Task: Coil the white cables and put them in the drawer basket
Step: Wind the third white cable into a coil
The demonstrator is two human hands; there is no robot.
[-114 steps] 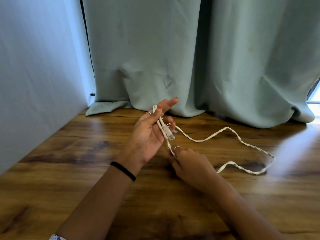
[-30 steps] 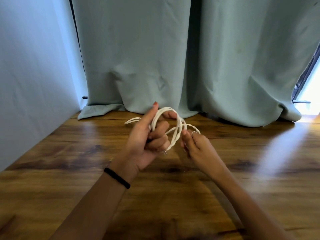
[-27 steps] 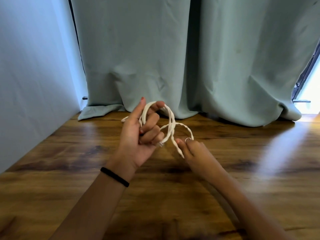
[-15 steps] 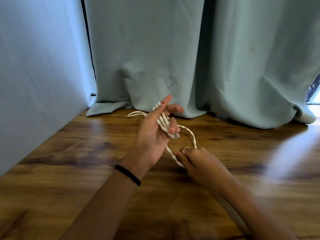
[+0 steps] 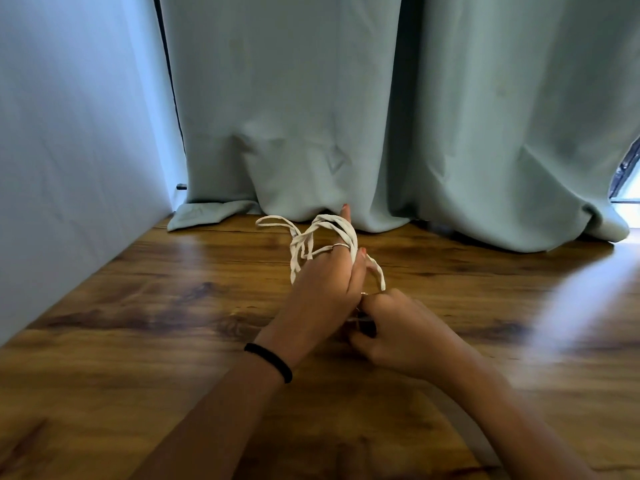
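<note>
A flat white cable (image 5: 304, 239) is wound in several loops around my left hand (image 5: 325, 282), which is raised above the wooden surface with its back toward me. Loops hang off its far side and one strand runs down on the right to my right hand (image 5: 391, 323). My right hand sits just below and right of the left, fingers curled, pinching the cable's end near the left palm. The drawer basket is not in view.
The wooden surface (image 5: 138, 341) stretches all around my hands. A pale green curtain (image 5: 346, 116) hangs across the back, and its hem rests on the wood. A light wall (image 5: 69, 133) stands on the left. Bright light falls at the right edge.
My left hand has turned so its back faces me, with more cable loops around it. My right hand has moved in close under the left palm with the cable's end.
</note>
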